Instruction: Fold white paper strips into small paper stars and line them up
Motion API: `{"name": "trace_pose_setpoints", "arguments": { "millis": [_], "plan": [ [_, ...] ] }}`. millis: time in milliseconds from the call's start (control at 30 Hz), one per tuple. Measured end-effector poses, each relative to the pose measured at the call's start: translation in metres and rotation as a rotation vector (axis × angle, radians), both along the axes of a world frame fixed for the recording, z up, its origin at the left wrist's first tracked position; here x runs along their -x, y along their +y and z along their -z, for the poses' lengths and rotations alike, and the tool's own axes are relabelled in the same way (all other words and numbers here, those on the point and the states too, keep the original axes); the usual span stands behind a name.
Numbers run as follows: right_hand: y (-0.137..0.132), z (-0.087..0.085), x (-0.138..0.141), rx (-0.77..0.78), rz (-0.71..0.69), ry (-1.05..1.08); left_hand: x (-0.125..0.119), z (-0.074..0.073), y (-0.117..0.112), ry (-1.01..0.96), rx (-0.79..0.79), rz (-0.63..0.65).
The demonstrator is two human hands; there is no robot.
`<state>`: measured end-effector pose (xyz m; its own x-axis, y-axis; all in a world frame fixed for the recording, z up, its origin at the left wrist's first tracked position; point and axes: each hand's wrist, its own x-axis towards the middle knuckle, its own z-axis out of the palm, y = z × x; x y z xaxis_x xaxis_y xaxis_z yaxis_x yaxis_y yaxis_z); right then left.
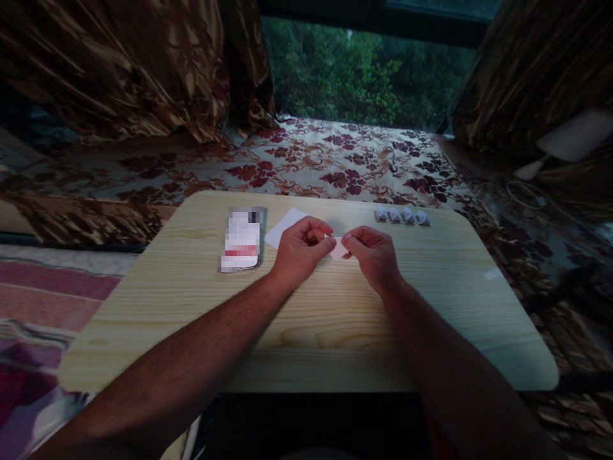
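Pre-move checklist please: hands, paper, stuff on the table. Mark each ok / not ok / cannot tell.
1. Left hand gripping the small paper: ok, pinched at its left side.
2. Right hand gripping it too: ok, pinched at its right side.
3. Creases in the small paper aligned: cannot tell, too small.
4. Larger white sheet fully in view: not ok, left hand covers part.
5. Four small white pieces apart from the hands: ok.
6. Phone apart from the hands: ok.

Paper piece (pixel 338 248), held by left hand (pixel 301 250) and right hand (pixel 375 254); four white pieces (pixel 407 216) (one row), two o'clock on counter (pixel 325 313).
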<state>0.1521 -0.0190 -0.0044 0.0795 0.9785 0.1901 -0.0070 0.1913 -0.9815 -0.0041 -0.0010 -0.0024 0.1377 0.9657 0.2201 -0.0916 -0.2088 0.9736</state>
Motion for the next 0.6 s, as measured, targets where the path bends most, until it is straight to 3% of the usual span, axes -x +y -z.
{"name": "trace_pose_setpoints", "arguments": {
  "millis": [600],
  "plan": [
    [-0.0009, 0.0002, 0.0013, -0.029, 0.001, -0.047, -0.0009, -0.0015, -0.0009, -0.017, -0.001, -0.011]
  ]
}}
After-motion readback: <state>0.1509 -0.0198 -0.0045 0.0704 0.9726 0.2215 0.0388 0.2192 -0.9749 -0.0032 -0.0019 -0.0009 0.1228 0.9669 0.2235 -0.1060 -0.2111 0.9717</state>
